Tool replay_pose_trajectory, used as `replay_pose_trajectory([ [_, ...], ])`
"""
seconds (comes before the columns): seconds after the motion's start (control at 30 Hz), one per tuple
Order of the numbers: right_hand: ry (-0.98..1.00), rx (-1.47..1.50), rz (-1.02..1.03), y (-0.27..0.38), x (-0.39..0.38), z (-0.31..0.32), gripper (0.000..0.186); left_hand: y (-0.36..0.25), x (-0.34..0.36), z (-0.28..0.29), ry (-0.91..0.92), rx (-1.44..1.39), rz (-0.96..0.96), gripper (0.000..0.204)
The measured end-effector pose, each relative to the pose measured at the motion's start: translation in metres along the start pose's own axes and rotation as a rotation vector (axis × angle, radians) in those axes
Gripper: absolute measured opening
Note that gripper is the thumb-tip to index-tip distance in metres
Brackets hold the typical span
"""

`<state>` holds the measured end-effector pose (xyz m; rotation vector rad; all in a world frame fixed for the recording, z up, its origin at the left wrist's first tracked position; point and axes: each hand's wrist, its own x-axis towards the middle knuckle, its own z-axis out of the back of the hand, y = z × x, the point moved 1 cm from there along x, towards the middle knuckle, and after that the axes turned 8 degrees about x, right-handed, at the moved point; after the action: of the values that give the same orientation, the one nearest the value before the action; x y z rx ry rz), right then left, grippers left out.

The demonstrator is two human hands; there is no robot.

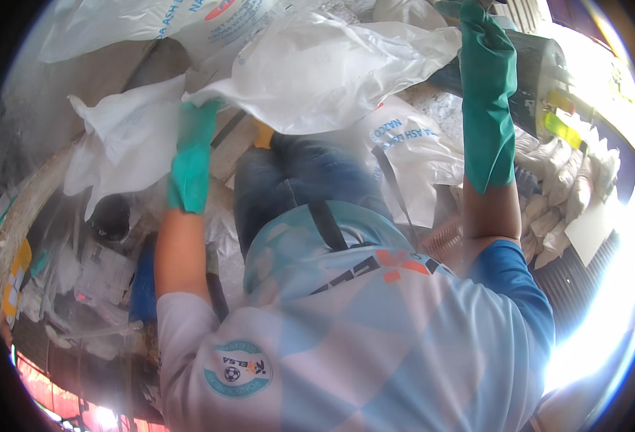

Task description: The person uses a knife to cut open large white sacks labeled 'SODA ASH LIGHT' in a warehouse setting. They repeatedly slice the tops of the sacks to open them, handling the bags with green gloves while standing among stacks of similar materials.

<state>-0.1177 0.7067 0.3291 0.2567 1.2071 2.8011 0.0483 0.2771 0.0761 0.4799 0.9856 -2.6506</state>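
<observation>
Both my hands wear long green rubber gloves. A crumpled white plastic sack (317, 72) stretches across the space in front of me. My left hand (201, 119) is closed at the sack's lower left edge, its fingers partly hidden and blurred. Beside that hand, another white sheet or sack part (127, 140) hangs to the left; whether it joins the first sack, I cannot tell. My right arm reaches far forward, and my right hand (477, 11) is cut off by the upper edge, with its fingers mostly hidden. The sack's right corner lies against that glove.
More printed white sacks (411, 155) lie beside my legs and at the far left. A dark cylindrical container (529, 79) stands right of my right glove. White bundles (569, 173) are piled at the right. Mixed bags and a blue item (143, 281) crowd the left.
</observation>
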Motion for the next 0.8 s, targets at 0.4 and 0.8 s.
replay_pose_trajectory([
  [0.4,-0.250,-0.047,-0.236,-0.092,-0.110,0.111,0.029,0.063,-0.020,-0.008,0.004,-0.797,0.159,0.033],
  [0.8,-0.342,-0.031,-0.721,-0.061,-0.581,0.078,0.026,0.082,-0.098,0.059,-0.056,0.005,-0.191,0.038],
])
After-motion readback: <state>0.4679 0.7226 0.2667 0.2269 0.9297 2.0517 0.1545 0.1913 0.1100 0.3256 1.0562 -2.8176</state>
